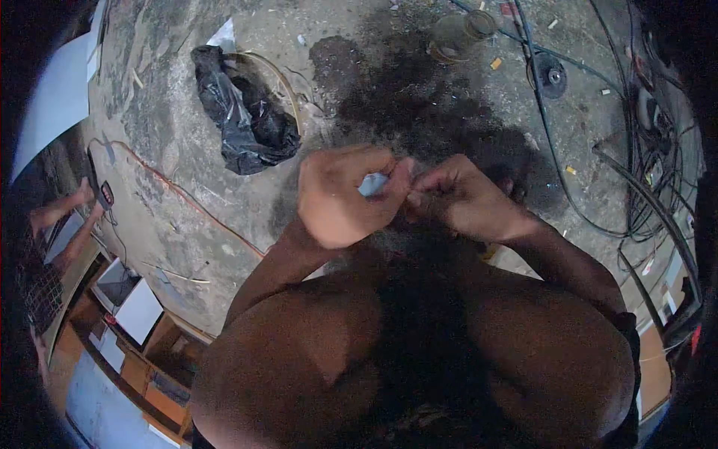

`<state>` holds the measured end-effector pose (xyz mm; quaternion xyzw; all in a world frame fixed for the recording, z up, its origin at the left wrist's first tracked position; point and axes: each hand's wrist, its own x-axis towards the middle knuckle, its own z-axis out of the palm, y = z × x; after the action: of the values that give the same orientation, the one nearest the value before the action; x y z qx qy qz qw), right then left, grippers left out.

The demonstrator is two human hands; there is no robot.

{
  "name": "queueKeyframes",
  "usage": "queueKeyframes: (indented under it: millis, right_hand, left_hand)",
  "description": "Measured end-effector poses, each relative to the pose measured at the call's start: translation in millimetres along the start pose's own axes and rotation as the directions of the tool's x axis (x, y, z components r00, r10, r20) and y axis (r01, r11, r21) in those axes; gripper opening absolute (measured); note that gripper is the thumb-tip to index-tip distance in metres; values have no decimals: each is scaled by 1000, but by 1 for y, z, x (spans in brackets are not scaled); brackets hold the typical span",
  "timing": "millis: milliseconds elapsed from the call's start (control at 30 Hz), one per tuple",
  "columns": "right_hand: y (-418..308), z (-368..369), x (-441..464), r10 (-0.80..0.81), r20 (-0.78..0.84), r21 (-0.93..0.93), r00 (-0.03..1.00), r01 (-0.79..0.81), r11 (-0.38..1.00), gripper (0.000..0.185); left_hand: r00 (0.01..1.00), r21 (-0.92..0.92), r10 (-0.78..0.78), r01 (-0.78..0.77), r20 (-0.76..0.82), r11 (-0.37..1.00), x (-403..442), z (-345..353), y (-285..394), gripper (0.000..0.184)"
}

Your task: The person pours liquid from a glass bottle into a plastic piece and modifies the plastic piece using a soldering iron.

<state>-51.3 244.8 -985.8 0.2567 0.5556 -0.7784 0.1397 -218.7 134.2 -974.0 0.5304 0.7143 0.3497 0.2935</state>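
Note:
My left hand is curled closed above the floor, in front of my knees. A small pale blue-white thing, perhaps paper or plastic, shows in the hollow of its fingers; its kind is unclear. My right hand meets it from the right, with thumb and fingers pinched together at the left fingertips. Whatever lies between the two sets of fingertips is too small and dark to name. Beyond the left hand, a crumpled black plastic bag lies on the floor.
Dark wet stains mark the concrete floor. Black cables run along the right side, near a dark disc. A clear jar lies at the top. Wooden furniture and another person's hand are at the left.

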Motion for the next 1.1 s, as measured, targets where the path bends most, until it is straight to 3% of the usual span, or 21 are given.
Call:
queueKeyframes:
  millis: [133,233,333,433,533,600,733,833,933,1000,1100]
  right_hand:
    - [0,-9,1,244,223,81,944,-267,960,21]
    - [6,-5,0,163,180,29,970,-171,985,20]
    - [20,-2,9,-154,81,-62,985,159,985,19]
    - [-1,-16,6,192,303,64,933,-221,973,18]
    - [4,-16,5,305,371,50,877,-346,937,25]
    - [8,-14,3,285,376,83,882,-338,937,27]
    - [-1,-21,0,260,324,90,910,-304,948,24]
    - [-20,-18,-1,229,243,-94,943,-212,973,21]
    - [-28,-27,6,205,297,-19,933,-208,978,24]
    - [-30,-25,11,210,267,-85,940,-194,977,26]
    - [-27,-28,17,218,231,-41,948,-215,976,19]
  left_hand:
    - [995,18,36,-38,89,999,0,-7,-1,23]
    - [990,74,81,-90,115,993,-2,-8,1,23]
    - [988,110,94,-107,119,988,0,-9,4,23]
    - [970,62,135,-151,201,987,1,-10,3,23]
    - [929,5,227,-239,293,971,0,-11,5,20]
    - [894,37,252,-286,370,958,-2,-16,4,17]
    - [916,148,212,-275,342,950,5,-25,12,17]
    - [935,165,200,-255,293,953,10,-34,18,18]
    - [954,185,179,-226,239,956,10,-35,17,18]
    - [962,176,184,-220,200,960,12,-36,16,18]
    - [994,181,84,-95,64,979,8,-38,14,17]
